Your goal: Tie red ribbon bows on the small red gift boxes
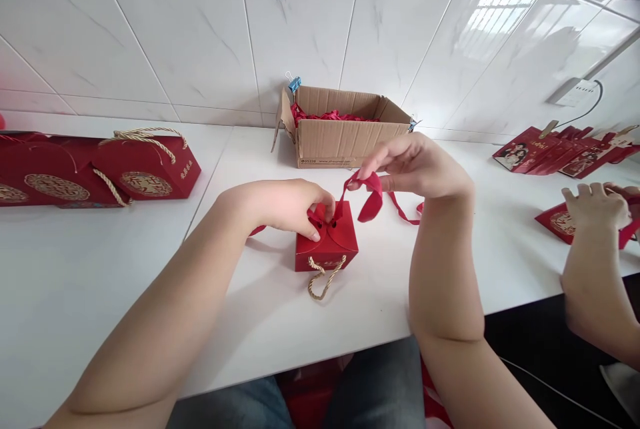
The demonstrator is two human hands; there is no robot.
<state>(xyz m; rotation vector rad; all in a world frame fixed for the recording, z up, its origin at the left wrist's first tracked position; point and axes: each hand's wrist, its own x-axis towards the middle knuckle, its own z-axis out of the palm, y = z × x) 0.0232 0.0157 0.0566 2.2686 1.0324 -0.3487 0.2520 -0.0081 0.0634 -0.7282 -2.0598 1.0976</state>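
Observation:
A small red gift box (327,254) stands on the white table, its curved top flaps folded together. From its front hangs a twisted gold cord handle (320,286). My left hand (295,208) rests on the box top, thumb and fingers pinched around ribbon beside the holes. A red ribbon (371,201) runs up from a hole in the top to my right hand (407,166), which pinches it above and right of the box. More ribbon lies on the table to the right, and a bit shows under my left wrist.
Behind the box sits a cardboard carton (350,142) with red ribbons inside and blue binder clips. Finished-looking red gift boxes (150,172) with gold cords line the left. At right are red cards (530,149) and a co-worker's hands (597,206) at another red box (557,221).

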